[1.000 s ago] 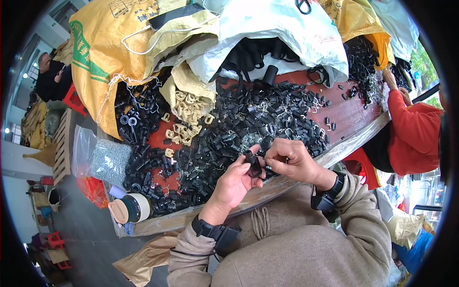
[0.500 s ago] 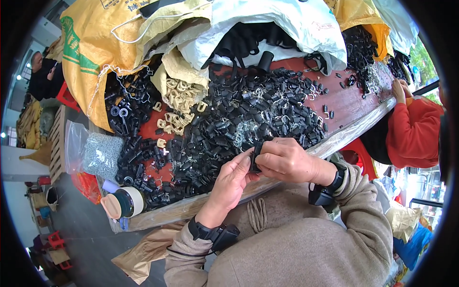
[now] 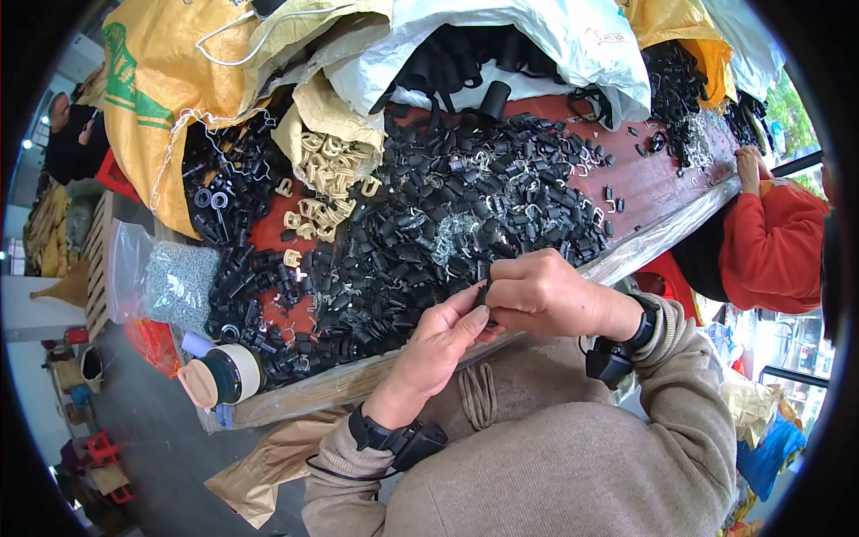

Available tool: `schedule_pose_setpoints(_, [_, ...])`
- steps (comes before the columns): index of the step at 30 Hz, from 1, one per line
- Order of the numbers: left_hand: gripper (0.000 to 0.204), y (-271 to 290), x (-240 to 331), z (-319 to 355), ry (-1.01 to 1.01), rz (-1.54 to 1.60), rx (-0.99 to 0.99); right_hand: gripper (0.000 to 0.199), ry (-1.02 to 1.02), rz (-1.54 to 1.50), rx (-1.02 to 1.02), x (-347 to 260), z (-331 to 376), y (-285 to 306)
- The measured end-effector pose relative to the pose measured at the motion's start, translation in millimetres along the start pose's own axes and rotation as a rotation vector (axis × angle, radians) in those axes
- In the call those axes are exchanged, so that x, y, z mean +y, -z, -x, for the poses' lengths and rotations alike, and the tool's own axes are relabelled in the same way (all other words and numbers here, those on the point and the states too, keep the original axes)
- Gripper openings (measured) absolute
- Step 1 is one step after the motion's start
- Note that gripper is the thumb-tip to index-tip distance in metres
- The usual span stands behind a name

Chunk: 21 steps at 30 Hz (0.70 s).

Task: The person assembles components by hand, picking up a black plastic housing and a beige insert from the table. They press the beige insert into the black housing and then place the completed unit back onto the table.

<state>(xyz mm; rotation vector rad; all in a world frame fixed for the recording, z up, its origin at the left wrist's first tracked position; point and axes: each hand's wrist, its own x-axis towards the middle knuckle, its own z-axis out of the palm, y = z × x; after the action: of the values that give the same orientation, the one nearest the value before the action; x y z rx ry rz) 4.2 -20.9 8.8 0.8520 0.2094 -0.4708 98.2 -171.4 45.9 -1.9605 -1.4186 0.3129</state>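
My left hand [image 3: 438, 349] and my right hand [image 3: 548, 297] meet above the near edge of the table. Between their pinched fingertips is a small black plastic part [image 3: 483, 294], mostly covered by the fingers. Just beyond them spreads a heap of small black plastic parts [image 3: 403, 242], with thin metal wire loops [image 3: 455, 234] mixed in. Cream plastic clips [image 3: 320, 217] spill from a paper-like sack to the left of the heap.
A clear bag of small screws [image 3: 179, 285] lies at the left edge, near a round container [image 3: 234, 374]. Big yellow [image 3: 170, 80] and white sacks [image 3: 573, 45] stand along the back. Another person in red [image 3: 774, 237] sits at the right. Wood [image 3: 313, 394] edges the table.
My right hand has turned slightly, and the black part is now more hidden by my fingers. The view has shifted a little, so the table's left side appears farther left.
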Motion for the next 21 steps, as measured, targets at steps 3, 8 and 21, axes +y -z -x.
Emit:
schedule_pose_setpoints(3, [0.035,1.1,1.7,-1.7,-0.004,0.088,-0.020,0.009,-0.024,-0.139,0.008,2.5,-2.0,5.9])
schedule_pose_setpoints(8, [0.032,10.2,3.9,0.0,-0.055,0.241,-0.039,0.008,-0.047,-0.032,0.228,27.9,-4.1,26.0])
schedule_pose_setpoints(21, [0.028,20.0,4.8,5.5,-0.116,0.299,0.034,0.010,-0.202,0.329,0.289,114.7,-5.7,28.1])
